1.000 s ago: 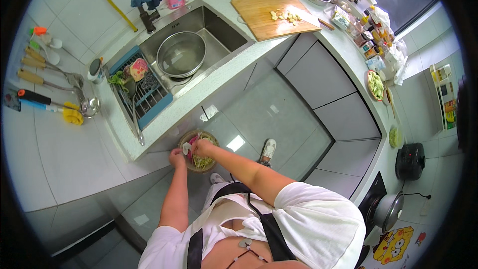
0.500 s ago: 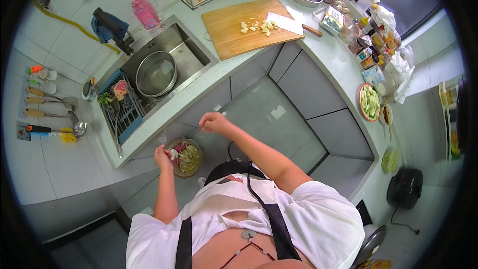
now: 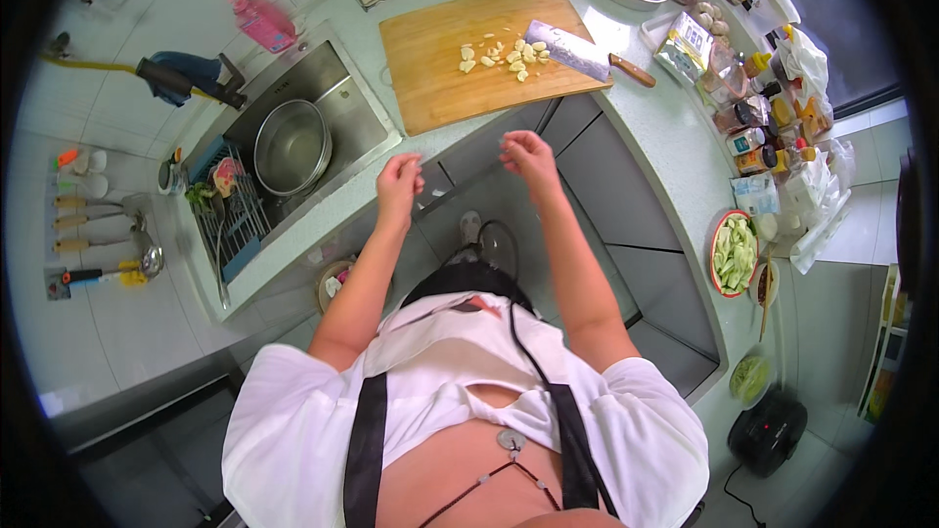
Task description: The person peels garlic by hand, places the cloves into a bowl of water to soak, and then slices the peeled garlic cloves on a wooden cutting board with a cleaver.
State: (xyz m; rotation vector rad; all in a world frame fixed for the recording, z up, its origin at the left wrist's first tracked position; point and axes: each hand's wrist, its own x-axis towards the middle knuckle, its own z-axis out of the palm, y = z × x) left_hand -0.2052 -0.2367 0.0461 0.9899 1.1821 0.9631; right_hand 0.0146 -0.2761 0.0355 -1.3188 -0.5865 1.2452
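Seen from above, a person in a white shirt and dark apron stood at a pale kitchen counter [image 3: 646, 127]. At far left, utensils [image 3: 98, 235] hung on the tiled wall, beside a dish rack [image 3: 230, 225] and a steel bowl [image 3: 291, 147] sitting in the sink [image 3: 342, 88]. The left hand [image 3: 399, 181] hovered just short of the counter's edge, fingers [image 3: 416, 164] loosely curled and apparently holding nothing. The right hand [image 3: 528, 154] hung level with it, near but apart, fingers [image 3: 509, 142] likewise half-bent and empty. Beyond both hands lay a wooden cutting board [image 3: 440, 68] bearing chopped garlic [image 3: 504, 54], with a cleaver [image 3: 572, 51] resting just beside the pieces. Farther right, bottles [image 3: 758, 122] crowded the counter, and a plate of sliced greens [image 3: 736, 252] sat near its edge.
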